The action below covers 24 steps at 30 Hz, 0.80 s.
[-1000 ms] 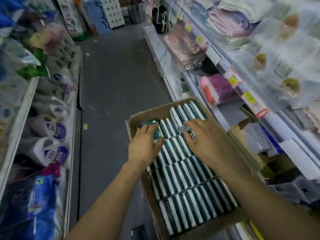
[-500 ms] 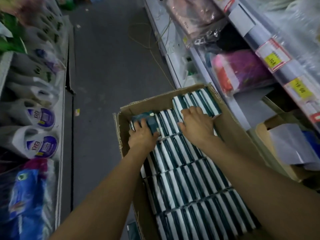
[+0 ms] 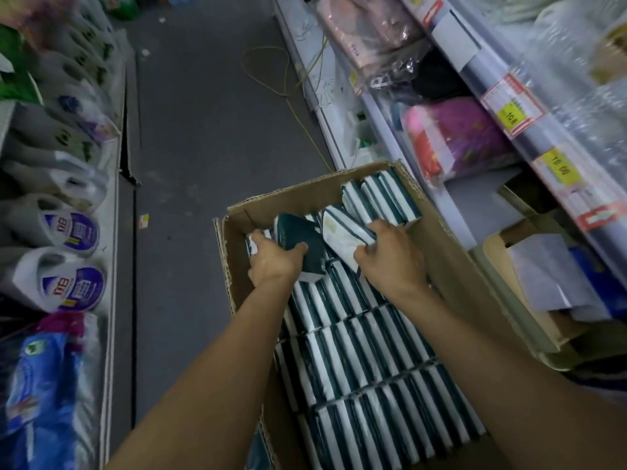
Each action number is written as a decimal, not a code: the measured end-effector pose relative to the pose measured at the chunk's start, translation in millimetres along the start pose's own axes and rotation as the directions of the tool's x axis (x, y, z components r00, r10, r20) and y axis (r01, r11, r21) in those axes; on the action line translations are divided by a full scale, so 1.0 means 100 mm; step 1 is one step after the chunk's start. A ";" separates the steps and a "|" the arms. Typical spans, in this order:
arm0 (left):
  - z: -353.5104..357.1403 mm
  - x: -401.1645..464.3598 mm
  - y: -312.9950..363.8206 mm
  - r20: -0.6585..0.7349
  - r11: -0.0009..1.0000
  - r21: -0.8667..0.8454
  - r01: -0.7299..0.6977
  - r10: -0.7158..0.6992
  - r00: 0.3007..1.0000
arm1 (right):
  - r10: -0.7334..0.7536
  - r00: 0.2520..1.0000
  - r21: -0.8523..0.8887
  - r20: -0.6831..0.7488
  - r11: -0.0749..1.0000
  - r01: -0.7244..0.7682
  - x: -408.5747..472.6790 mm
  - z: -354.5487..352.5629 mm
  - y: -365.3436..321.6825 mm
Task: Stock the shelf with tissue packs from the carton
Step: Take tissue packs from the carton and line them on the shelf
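Grey shop aisle floor (image 3: 210,137) between shelves — open brown cardboard carton (image 3: 451,252) holds rows of green-and-white striped tissue packs (image 3: 366,361), standing on edge. Left hand (image 3: 274,262) grips a dark green pack (image 3: 298,239); right hand (image 3: 390,256) pinches a tilted white pack (image 3: 342,228) — both at the carton's far end.

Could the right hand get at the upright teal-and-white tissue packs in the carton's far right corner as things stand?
Probably yes: those teal-and-white tissue packs stand uncovered just beyond the right hand, though it already grips a tilted pack.

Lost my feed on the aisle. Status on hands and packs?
Left hand grips dark-green pack, right hand grips white-and-green packs. Both bundles tilted up, still inside carton. Nothing on shelf yet; no obstruction seen.
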<state>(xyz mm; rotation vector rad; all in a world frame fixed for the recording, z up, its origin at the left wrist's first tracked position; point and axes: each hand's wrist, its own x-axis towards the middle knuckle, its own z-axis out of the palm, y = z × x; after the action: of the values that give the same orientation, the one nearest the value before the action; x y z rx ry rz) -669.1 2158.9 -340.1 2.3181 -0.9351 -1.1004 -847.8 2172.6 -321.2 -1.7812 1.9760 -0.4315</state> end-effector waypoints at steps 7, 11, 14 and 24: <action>-0.38 -0.71 -0.01 0.202 0.893 -0.449 0.024 0.075 0.977 | 0.260 0.938 0.649 0.228 0.678 -0.345 -0.56 -0.55 0.17; -0.60 -1.21 -0.01 0.254 0.866 -0.500 -0.005 0.153 0.955 | 0.165 0.986 0.714 0.036 0.686 -0.141 -1.08 -0.95 0.02; -0.80 -1.64 0.07 0.255 0.837 -0.544 -0.060 0.234 0.938 | 0.058 0.995 0.749 -0.085 0.662 0.025 -1.53 -1.20 -0.12; -1.46 -3.32 -0.04 0.333 0.740 -0.647 -0.181 0.488 0.807 | -0.162 0.849 0.484 -0.502 0.761 0.432 -3.17 -1.81 -0.23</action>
<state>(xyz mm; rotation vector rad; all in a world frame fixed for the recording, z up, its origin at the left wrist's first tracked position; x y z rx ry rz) -705.7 2410.4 -81.5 1.3067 -0.9607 -1.5645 -899.5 2472.7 -119.0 -1.6701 1.5207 -1.4944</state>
